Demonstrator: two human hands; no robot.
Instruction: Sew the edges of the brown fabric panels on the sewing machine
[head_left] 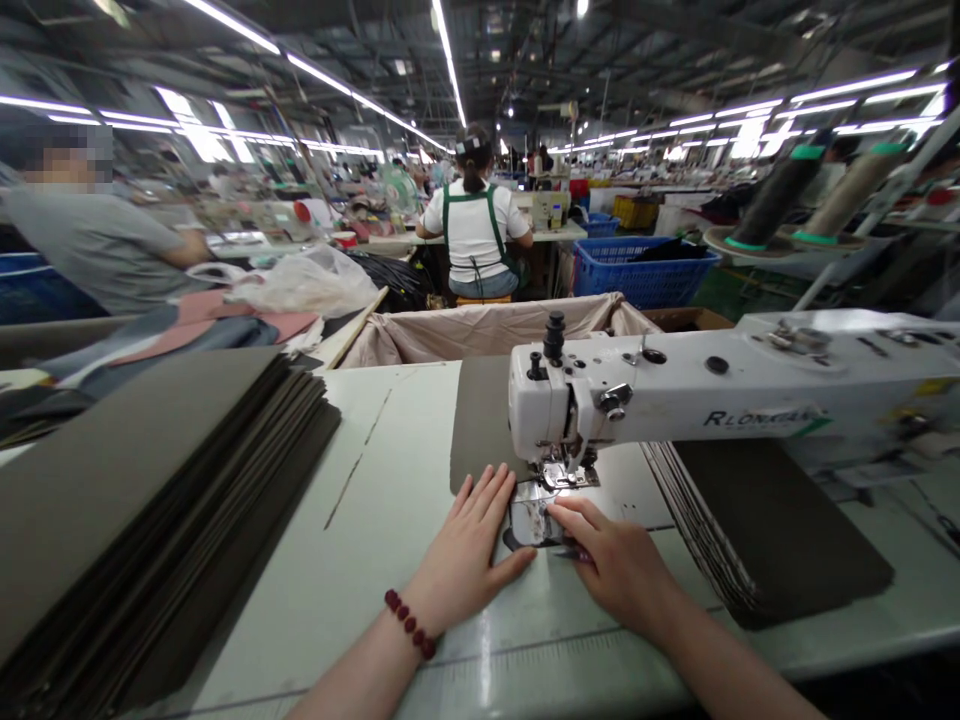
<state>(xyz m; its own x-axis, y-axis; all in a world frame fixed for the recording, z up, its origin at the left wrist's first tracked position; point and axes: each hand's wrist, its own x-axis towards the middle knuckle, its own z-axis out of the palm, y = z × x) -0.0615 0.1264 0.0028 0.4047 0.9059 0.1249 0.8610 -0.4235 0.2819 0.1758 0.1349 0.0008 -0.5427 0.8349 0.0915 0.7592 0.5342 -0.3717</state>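
My left hand (472, 550) lies flat, fingers stretched out, its fingertips on the near edge of a dark olive-grey panel (480, 420). That panel runs under the head of a white sewing machine (551, 400). Close to the needle plate (531, 515), my right hand (622, 560) is closed, with its index finger reaching onto the metal. A small dark thing with a pinkish part shows under its fingers, mostly hidden, so I cannot name it. A red bead bracelet (409, 624) circles my left wrist.
Tall piles of matching panels stand on the left (150, 480) and under the machine arm on the right (780, 530). A cloth-lined bin (480, 330) sits behind the table. Thread cones (787, 195) rise at right. Co-workers sit ahead (476, 230) and at left (90, 240).
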